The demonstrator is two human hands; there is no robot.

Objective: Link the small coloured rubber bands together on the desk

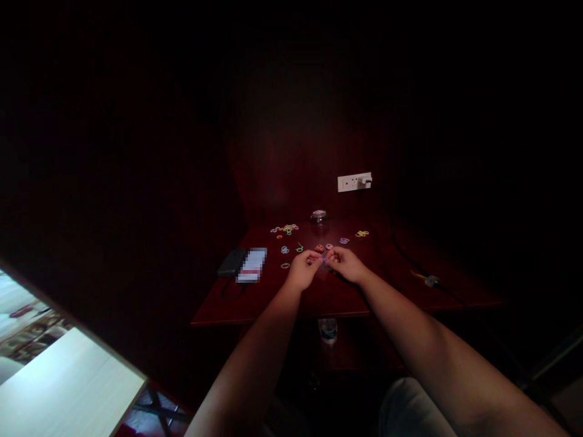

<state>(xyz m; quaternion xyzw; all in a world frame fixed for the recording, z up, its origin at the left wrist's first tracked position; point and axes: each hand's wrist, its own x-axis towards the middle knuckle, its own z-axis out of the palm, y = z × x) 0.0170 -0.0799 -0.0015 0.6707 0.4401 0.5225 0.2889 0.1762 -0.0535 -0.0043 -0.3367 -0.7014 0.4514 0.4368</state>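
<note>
My left hand (304, 269) and my right hand (345, 263) meet over the dark red table (273, 303), fingertips pinched around a small purplish band (324, 260) between them. Just beyond the fingers lie an orange bunch of bands (319, 247) and a pink one (329, 246). Green bands (299, 249), light blue bands (285, 249) and a pale ring (285, 265) rest left of my hands. To the right are purple bands (344, 241) and yellow bands (362, 233). A mixed, multicoloured pile (288, 229) sits farther back on the left.
A lidded clear jar (319, 218) stands at the table's back, below a wall socket (354, 182). At the left lie a phone (252, 265) and a black case (232, 263). A cable with a small connector (432, 281) is at the right. Under the table stands a cup (328, 331).
</note>
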